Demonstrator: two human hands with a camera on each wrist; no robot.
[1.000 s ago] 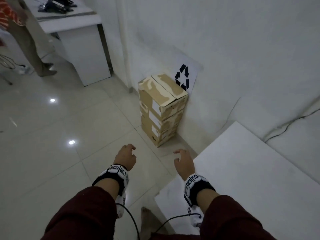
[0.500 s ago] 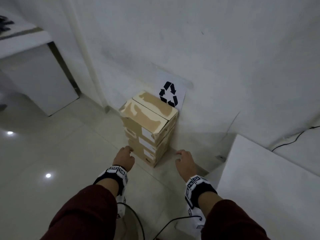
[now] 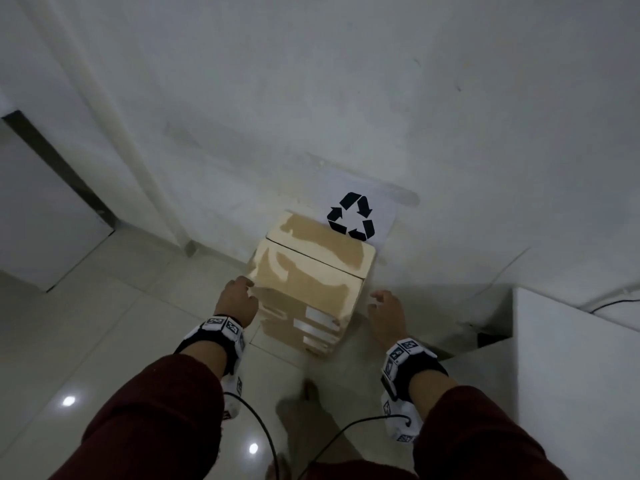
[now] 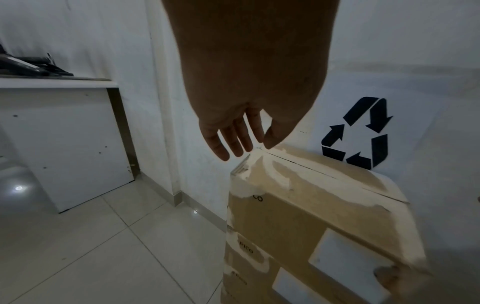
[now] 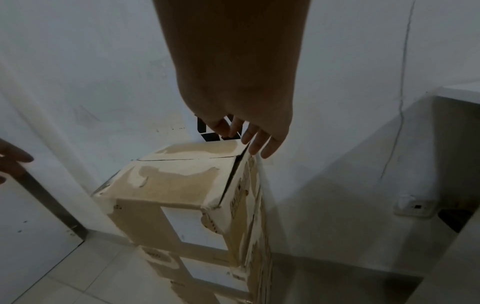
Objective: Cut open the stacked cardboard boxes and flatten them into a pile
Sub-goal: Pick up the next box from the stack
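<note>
A stack of brown cardboard boxes (image 3: 308, 278) with torn white patches and white labels stands on the floor against the wall. The top box (image 4: 311, 201) (image 5: 182, 181) is closed, with a seam across its lid. My left hand (image 3: 237, 299) (image 4: 233, 142) hovers at the stack's left upper corner, fingers straight and loose, holding nothing. My right hand (image 3: 386, 311) (image 5: 249, 137) is at the stack's right side near the top corner, fingers spread and empty. No cutting tool is in view.
A recycling sign (image 3: 353, 216) is stuck on the wall behind the stack. A white table (image 3: 575, 375) stands close on the right, a white cabinet (image 3: 38, 209) on the left. My bare feet (image 3: 301, 410) stand on the tiled floor just before the stack.
I have stepped closer to the stack, and both hands have moved forward from in front of it to either side of the top box.
</note>
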